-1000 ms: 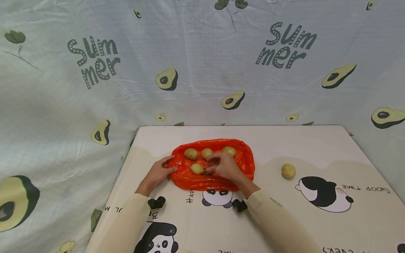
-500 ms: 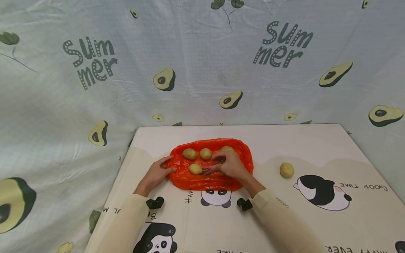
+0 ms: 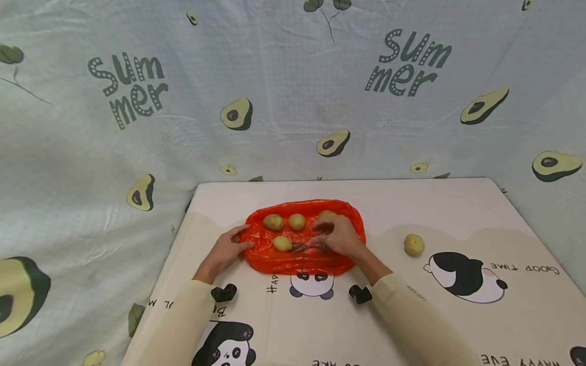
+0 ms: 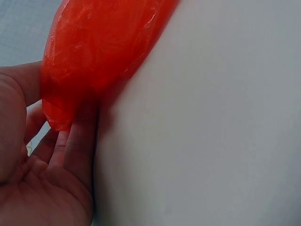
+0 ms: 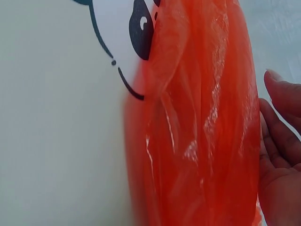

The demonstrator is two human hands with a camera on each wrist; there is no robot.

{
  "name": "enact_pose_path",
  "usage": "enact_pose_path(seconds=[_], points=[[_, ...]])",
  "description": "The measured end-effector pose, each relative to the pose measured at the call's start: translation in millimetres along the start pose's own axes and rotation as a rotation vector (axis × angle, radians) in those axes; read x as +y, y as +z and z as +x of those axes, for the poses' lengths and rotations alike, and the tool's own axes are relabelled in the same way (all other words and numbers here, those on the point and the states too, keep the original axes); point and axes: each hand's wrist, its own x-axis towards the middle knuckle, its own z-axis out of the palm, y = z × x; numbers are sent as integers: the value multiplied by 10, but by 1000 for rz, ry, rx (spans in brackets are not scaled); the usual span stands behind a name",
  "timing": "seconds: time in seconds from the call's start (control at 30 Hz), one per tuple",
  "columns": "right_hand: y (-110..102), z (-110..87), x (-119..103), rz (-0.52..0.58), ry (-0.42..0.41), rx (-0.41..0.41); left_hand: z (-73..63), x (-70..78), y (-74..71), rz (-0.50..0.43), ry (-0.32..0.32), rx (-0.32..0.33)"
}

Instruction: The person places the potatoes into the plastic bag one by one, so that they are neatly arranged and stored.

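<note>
A red plastic bag [image 3: 256,259] lies spread open on the table, its rim folded out. Three potatoes are along its back: one at the left [image 3: 273,222], one in the middle [image 3: 297,222], and one at the right [image 3: 326,214], partly behind the right hand. Another potato [image 3: 282,244] sits nearer the front. My left hand [image 3: 229,248] grips the bag's left edge, thumb over it and fingers beneath, as the left wrist view shows. Over the bag's right half is my right hand [image 3: 341,236], fingers bent and apart from the thumb, nothing visible between them.
A single potato [image 3: 414,245] lies on the printed white table [image 3: 453,208] right of the bag. Two black heart-shaped shapes [image 3: 224,293] show near the wrists. A printed cloth [image 3: 293,91] hangs behind the table.
My right hand has drawn away to the right from the front potato, which stays in the bag. The left hand keeps its grip on the bag's edge. The head view has shifted slightly.
</note>
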Motion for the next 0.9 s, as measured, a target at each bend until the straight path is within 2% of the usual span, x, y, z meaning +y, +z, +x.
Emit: enact_pose_path(seconds=[0.53, 0.9], points=[[-224, -82, 97, -45, -41, 30, 23, -11, 6, 20, 3, -3], [-409, -172, 171, -68, -14, 50, 6, 8, 11, -1, -8, -2]])
